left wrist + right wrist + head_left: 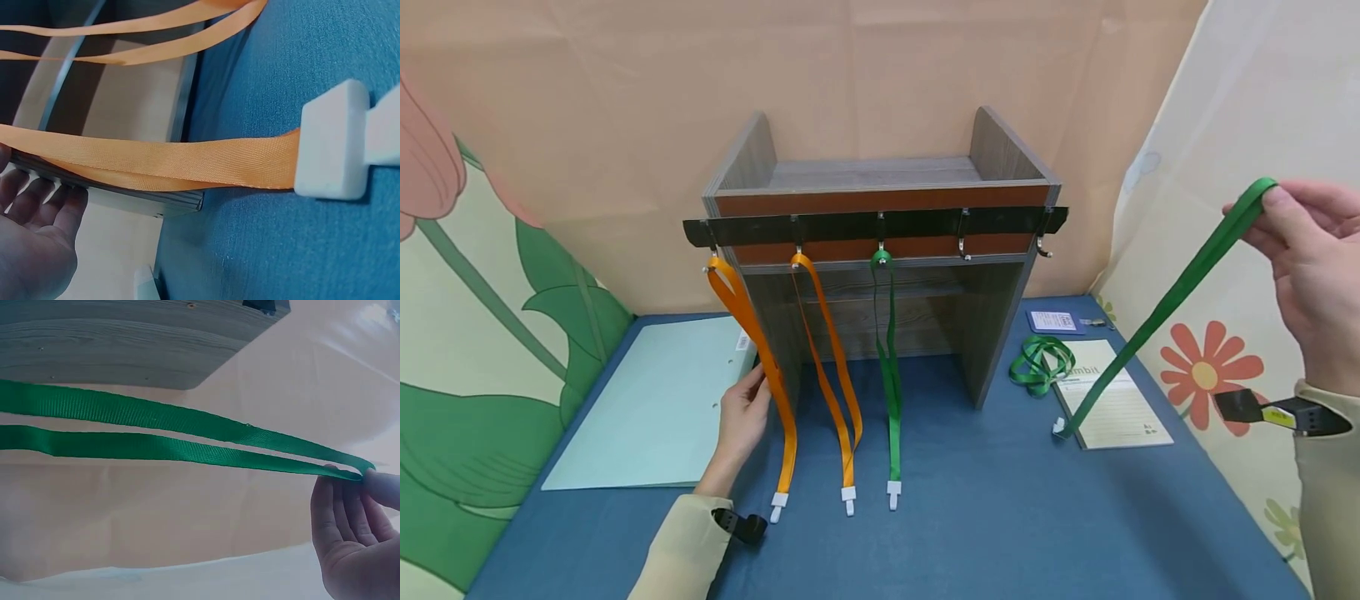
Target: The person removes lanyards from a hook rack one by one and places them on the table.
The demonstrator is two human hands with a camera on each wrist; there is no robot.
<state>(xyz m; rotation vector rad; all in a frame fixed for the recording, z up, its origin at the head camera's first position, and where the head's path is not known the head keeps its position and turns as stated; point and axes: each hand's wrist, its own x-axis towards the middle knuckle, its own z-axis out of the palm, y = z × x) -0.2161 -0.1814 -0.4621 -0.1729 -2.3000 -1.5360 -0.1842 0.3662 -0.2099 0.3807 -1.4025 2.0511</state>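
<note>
"Where was the green lanyard (1157,312)?"

"Off to the right, raised above the bench (985,517). The right hand (1311,279) pinched its loop end between thumb and fingers (340,515), and the strap ran down to its white clip beside the printed sheet (1120,400)."

"And the left hand (741,421)?"

"Its fingers (47,197) were relaxed and straight, resting against the near edge of the wooden shelf unit (880,250), touching the leftmost orange lanyard (760,367)."

"What hung on the unit?"

"Three straps on the black hook rail (872,227): that orange one, a second orange lanyard (831,375) and a hanging green one (889,375). A coiled green lanyard (1037,362) lay right of the unit; a pale folder (647,408) lay left."
</note>
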